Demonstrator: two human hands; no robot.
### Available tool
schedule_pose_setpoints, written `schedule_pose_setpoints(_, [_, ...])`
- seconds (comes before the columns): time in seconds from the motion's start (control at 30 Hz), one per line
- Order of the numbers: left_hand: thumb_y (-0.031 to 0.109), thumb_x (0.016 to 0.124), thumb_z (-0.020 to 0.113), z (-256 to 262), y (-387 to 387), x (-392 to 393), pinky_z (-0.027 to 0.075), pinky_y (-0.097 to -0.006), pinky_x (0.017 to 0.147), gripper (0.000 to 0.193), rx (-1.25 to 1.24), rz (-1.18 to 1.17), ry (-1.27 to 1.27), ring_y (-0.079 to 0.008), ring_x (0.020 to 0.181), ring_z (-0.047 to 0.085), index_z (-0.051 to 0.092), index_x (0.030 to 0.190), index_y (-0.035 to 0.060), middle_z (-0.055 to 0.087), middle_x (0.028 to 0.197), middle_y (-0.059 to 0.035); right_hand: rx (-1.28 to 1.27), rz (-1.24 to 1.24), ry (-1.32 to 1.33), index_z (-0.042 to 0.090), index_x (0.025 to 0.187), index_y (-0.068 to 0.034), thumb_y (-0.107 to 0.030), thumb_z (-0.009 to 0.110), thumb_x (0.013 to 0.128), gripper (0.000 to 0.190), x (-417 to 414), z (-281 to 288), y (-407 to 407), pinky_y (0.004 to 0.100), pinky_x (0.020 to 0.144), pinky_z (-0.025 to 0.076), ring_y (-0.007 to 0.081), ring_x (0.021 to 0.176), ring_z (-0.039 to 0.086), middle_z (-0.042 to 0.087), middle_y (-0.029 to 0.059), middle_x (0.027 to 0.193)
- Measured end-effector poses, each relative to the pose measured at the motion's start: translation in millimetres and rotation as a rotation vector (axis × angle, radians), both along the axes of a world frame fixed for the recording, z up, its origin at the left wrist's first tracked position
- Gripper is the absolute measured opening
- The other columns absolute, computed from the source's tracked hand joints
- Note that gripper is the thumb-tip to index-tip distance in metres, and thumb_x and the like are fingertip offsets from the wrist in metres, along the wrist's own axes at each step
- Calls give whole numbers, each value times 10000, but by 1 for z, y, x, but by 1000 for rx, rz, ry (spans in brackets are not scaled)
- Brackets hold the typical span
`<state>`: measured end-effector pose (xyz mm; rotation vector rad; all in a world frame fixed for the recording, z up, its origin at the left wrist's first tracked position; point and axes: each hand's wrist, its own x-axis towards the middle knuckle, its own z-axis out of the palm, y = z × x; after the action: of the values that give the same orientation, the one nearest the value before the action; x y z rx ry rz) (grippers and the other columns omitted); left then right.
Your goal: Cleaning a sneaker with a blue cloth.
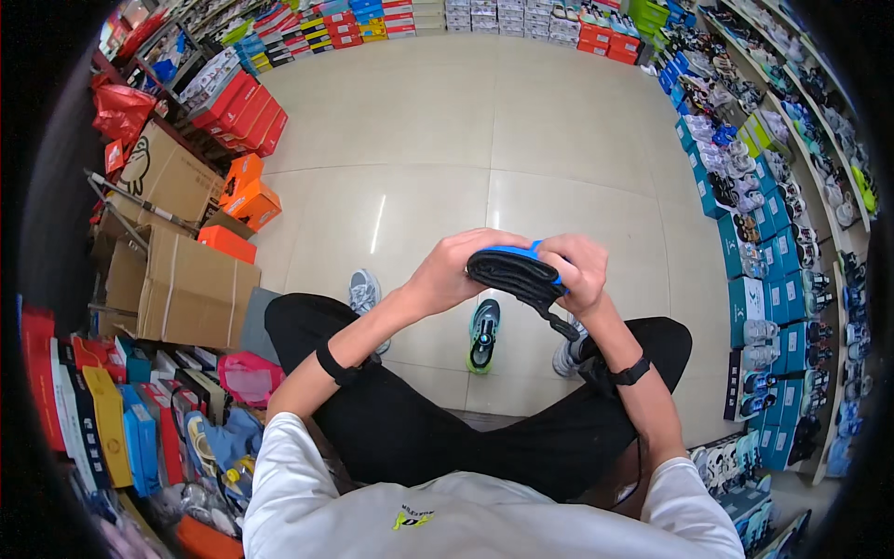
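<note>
Both my hands hold a folded black fabric item with a bright blue edge [513, 274] above my lap. My left hand [454, 269] grips its left end. At its upper right, my right hand [578, 269] has its fingers on the blue part. A black strap-like end dangles from the item below my right hand. On the floor beneath, a single dark sneaker with a green sole [483, 335] stands between my feet, touched by neither hand.
Cardboard boxes [199, 290] and orange shoeboxes [255, 204] stand at the left. Shelves and teal shoeboxes [786, 293] with many shoes line the right. More stacked shoeboxes [342, 28] run along the far side of the tiled floor [419, 126].
</note>
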<state>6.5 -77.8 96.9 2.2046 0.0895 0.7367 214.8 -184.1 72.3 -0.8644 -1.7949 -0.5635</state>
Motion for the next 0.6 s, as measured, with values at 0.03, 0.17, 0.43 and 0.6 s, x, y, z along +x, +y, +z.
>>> schedule_pose_setpoints(0.03, [11,856,803,0,1,-1,580,-383,1013,464,5,7,-3,-290,1161,724,691,1306,27,747,1272,-120,-7,12,11,607,1107,-66,-169,860,763,439,-1,-1,0,347,568,541,249,667,687,695,83,845])
schedule_pose_setpoints(0.17, [-33,841,768,-1,4,-2,587,-386,937,400,14,-6,-36,-314,1078,732,707,1233,22,759,1187,-126,-89,135,367,629,1166,-57,-202,912,736,535,-23,-12,-1,347,613,540,245,688,662,671,89,853])
schedule_pose_setpoints(0.43, [46,924,760,5,12,-15,569,-384,957,346,-121,43,265,-292,1075,735,672,1256,-4,757,1164,-143,-492,106,312,707,1278,-12,-184,897,812,532,-26,-2,0,326,840,536,169,876,623,676,75,995])
schedule_pose_setpoints(0.6, [243,983,765,-22,12,-1,547,-412,1009,438,-301,189,255,-324,1129,706,608,1291,-25,736,1160,-200,-892,41,1299,712,1144,31,-423,747,1002,476,-35,-29,4,319,858,563,131,929,681,744,81,1048])
